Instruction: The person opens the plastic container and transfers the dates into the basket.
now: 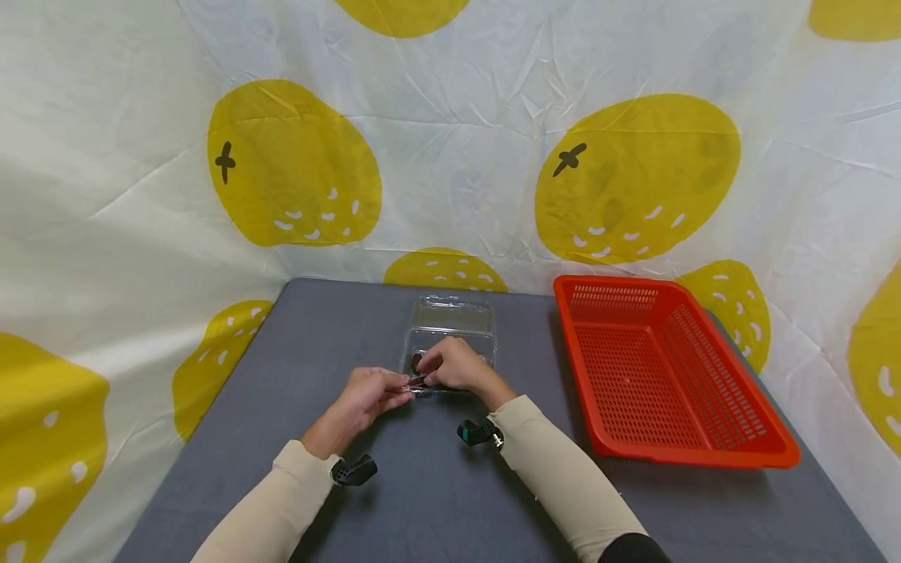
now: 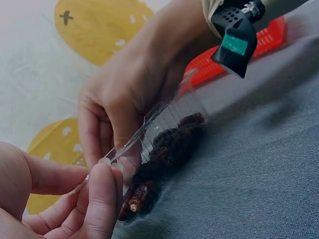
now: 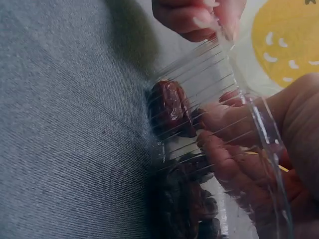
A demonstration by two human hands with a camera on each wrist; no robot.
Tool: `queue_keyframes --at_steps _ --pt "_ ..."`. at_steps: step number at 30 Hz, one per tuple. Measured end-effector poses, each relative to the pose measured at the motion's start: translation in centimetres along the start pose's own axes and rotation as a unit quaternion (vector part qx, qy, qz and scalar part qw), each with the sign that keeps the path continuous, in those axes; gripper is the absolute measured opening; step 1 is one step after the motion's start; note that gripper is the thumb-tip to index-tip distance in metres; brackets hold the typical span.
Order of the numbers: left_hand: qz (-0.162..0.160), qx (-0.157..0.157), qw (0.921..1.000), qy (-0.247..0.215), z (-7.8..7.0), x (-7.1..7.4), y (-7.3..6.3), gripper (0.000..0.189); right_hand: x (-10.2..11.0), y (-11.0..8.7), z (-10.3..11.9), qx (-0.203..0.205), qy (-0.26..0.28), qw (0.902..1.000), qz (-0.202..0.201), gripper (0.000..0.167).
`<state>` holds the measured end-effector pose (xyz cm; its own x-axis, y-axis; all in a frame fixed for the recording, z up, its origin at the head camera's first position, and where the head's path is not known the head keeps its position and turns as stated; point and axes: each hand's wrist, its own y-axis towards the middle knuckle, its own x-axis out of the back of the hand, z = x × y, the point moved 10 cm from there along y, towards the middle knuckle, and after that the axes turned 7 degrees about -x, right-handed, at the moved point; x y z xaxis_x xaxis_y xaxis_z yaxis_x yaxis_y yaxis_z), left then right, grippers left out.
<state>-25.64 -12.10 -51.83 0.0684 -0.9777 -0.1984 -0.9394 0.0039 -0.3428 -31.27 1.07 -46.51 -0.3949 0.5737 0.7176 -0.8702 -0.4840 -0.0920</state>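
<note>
A clear plastic clamshell box (image 1: 452,319) lies on the table with its lid folded back, dark wrinkled dates (image 2: 182,137) inside it. My left hand (image 1: 373,393) pinches the box's near-left rim between thumb and fingers. My right hand (image 1: 456,364) reaches over the rim into the box. Through the ribbed wall in the right wrist view, its thumb and fingertips pinch at a glossy brown date (image 3: 172,107) in the corner close to the left hand. More dates (image 3: 179,199) sit in a dark cluster further along the box.
A red-orange perforated plastic basket (image 1: 647,383) stands on the right of the grey-covered table (image 1: 338,320). White cloth (image 1: 450,94) with yellow fruit prints hangs behind the table and along its sides.
</note>
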Motion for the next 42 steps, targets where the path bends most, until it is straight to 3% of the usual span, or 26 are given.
queue_keyframes --at_steps 9,15,25,32,42 --pt "0.009 -0.005 0.9999 -0.004 0.0 0.0 0.0 0.006 -1.0 1.0 0.1 0.008 -0.054 0.9983 0.022 0.011" --pt "0.003 -0.002 1.0000 -0.008 0.1 0.0 -0.2 0.004 -2.1 1.2 0.1 0.015 -0.028 0.9970 0.071 0.015" --pt "0.000 -0.011 0.9999 -0.007 0.1 0.0 -0.2 0.007 -2.5 1.4 0.5 0.029 -0.024 0.9945 0.097 0.017" --pt "-0.004 -0.008 0.9999 -0.004 0.2 0.2 -0.3 0.004 -2.3 1.1 0.4 0.039 0.012 0.9954 0.087 0.013" --pt "-0.006 -0.017 0.9998 -0.010 -0.2 -0.1 -0.1 0.010 -0.4 1.3 0.0 0.029 0.070 0.9950 0.066 0.010"
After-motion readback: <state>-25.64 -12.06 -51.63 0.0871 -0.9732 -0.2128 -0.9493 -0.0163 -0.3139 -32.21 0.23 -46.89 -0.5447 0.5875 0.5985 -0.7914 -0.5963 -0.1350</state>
